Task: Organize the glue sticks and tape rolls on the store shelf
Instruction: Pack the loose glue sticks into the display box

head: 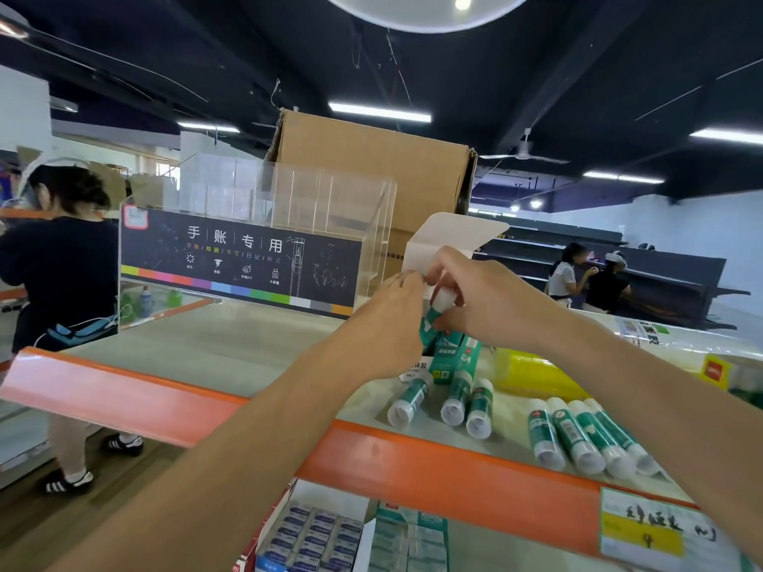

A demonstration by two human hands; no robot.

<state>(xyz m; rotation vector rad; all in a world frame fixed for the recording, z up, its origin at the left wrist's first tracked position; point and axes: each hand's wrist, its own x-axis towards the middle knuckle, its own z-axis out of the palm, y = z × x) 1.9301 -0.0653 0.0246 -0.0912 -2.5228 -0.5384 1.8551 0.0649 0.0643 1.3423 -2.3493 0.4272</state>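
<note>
Your right hand [483,299] and left hand [384,324] meet above a store shelf [206,348] edged with an orange price rail [413,460]. The right fingers [444,268] are closed around a green-and-white glue stick [433,313], held upright over an opened white carton [437,241]; the left fingers [406,280] pinch near the carton's edge. Three glue sticks [448,400] lie on the shelf just below your hands, and four more [586,439] lie side by side to the right. A clear acrylic display bin [256,241] stands on the shelf at the left, with a cardboard box [371,163] behind.
</note>
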